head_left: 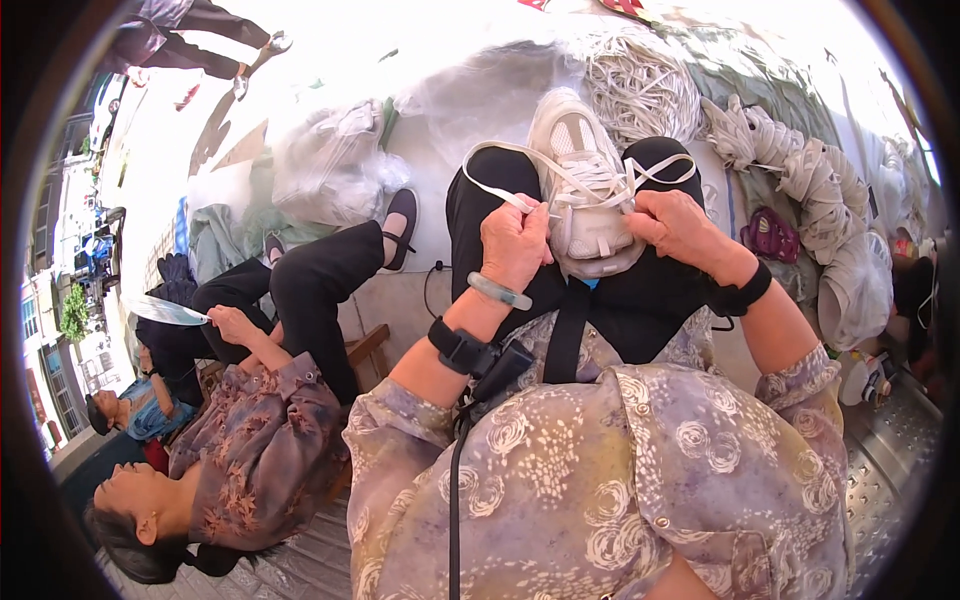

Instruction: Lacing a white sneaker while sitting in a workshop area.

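A white sneaker (578, 140) rests on my lap between my knees, its toe pointing away from me. White shoelace (478, 160) runs through its upper eyelets, with a long loop out to the left and a smaller loop to the right. My left hand (516, 242) is closed in a pinch on the lace at the shoe's left side. My right hand (680, 228) pinches at the right edge of the shoe, close to the lace; its fingertips partly hide what they grip.
Beyond my knees lies a heap of white laces (640, 85). More bundled white laces (800, 165) lie at the right, near a dark purple pouch (770, 235). Plastic bags (335, 150) are at the far left. A seated person (250, 430) holds a fan on my left.
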Demonstrator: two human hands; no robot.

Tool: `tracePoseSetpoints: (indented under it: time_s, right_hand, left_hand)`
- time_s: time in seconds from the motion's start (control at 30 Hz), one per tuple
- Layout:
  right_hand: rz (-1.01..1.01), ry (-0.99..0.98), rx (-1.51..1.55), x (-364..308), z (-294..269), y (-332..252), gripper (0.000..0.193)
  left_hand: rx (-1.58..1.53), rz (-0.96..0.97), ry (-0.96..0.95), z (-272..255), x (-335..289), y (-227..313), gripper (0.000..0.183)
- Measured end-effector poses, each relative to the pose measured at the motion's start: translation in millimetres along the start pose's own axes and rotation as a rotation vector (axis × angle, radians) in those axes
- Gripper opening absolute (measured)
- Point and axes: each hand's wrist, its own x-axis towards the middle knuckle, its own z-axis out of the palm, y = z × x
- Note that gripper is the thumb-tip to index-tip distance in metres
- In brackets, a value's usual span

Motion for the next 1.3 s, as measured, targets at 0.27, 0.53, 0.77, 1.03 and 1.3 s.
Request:
tracePoseSetpoints:
  time_s: [0.27,0.53,0.77,1.03,1.3]
  right_hand:
    - [0.027,-0.034,0.071,2.0,-3.7,-0.3,0.032]
    - [0.045,-0.024,0.094,6.8,-2.9,0.2,0.034]
    - [0.012,0.042,0.025,-5.1,-5.4,-5.2,0.037]
    - [-0.084,0.011,0.048,-6.3,2.4,-3.3,0.032]
    - [-0.166,0.199,-0.205,-6.2,2.6,-5.9,0.024]
  left_hand:
    - [0.0,0.013,0.014,0.2,2.6,11.3,0.016]
    - [0.04,0.014,0.016,2.0,12.2,11.0,0.016]
    - [0.075,-0.007,-0.011,7.5,13.9,4.4,0.015]
    - [0.288,0.045,-0.033,3.5,8.9,0.9,0.021]
    - [0.456,0.259,-0.018,8.4,25.7,-3.5,0.025]
